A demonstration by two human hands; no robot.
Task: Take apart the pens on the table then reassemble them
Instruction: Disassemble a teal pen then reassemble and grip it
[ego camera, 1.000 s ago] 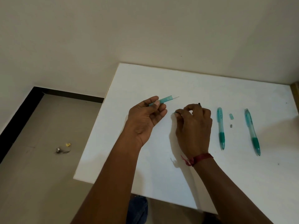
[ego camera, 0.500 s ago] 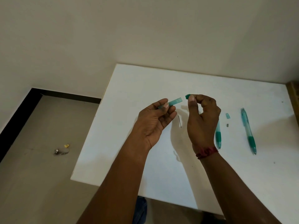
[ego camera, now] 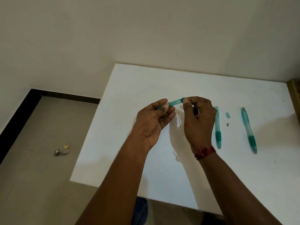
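My left hand (ego camera: 154, 120) pinches a short translucent green pen barrel piece (ego camera: 175, 102) above the white table (ego camera: 123, 127). My right hand (ego camera: 198, 117) holds a small dark green cap part (ego camera: 183, 98) against the barrel's right end. A thin dark lead (ego camera: 179, 121) lies on the table under the hands. Two whole green pens rest to the right: one (ego camera: 218, 129) partly behind my right hand, the other (ego camera: 248, 129) farther right. Between them lie a small green piece (ego camera: 228, 115) and a tiny grey piece (ego camera: 227, 124).
The table's left edge drops to a grey floor with small bits of debris (ego camera: 62, 151). A beige wall stands behind the table. A wooden edge (ego camera: 294, 98) borders the table at the right.
My right hand rose off the table with the small green part and brought it to the end of the barrel piece. The thin lead now lies on the table.
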